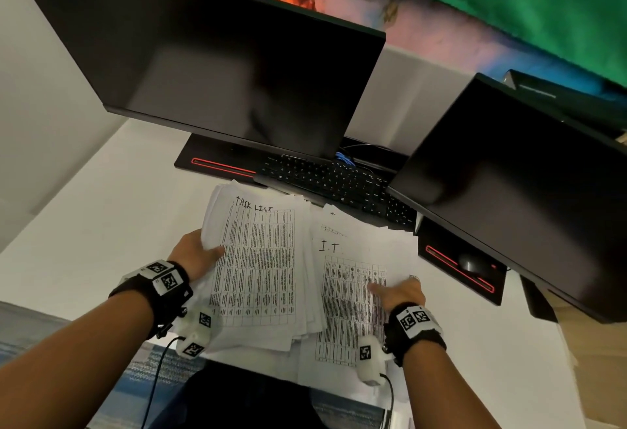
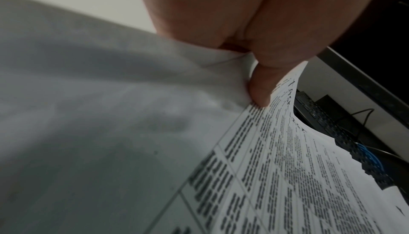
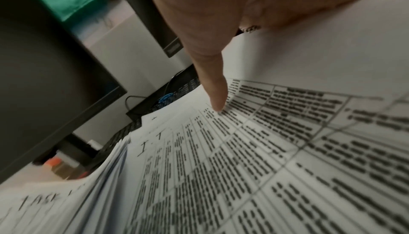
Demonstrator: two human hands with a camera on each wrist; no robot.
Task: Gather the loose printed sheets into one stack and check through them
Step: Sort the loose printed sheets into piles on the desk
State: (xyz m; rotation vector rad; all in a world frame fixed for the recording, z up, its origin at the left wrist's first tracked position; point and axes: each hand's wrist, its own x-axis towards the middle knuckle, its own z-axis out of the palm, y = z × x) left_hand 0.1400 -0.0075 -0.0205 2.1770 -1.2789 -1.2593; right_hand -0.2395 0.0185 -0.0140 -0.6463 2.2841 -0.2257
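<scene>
My left hand [image 1: 198, 253] grips the left edge of a thick stack of printed sheets [image 1: 261, 269] headed "TASK LIST". Its thumb [image 2: 261, 87] lies on top of the stack [image 2: 287, 176], and the fingers are hidden beneath. To the right, overlapping that stack, lies a sheet marked "I.T" [image 1: 353, 293] with more pages under it. My right hand [image 1: 402, 293] holds this sheet at its right edge. The thumb [image 3: 214, 94] presses on the printed table of the "I.T" sheet [image 3: 243, 159], and the other fingers are out of sight under the paper.
Two dark monitors [image 1: 237, 65] [image 1: 519, 191] stand on red-lit bases behind the papers. A black keyboard [image 1: 339, 184] lies between them, partly under the sheets' far edges. A mouse [image 1: 473, 263] sits on the right base. The white desk [image 1: 101, 211] reaches left; its near edge is under my wrists.
</scene>
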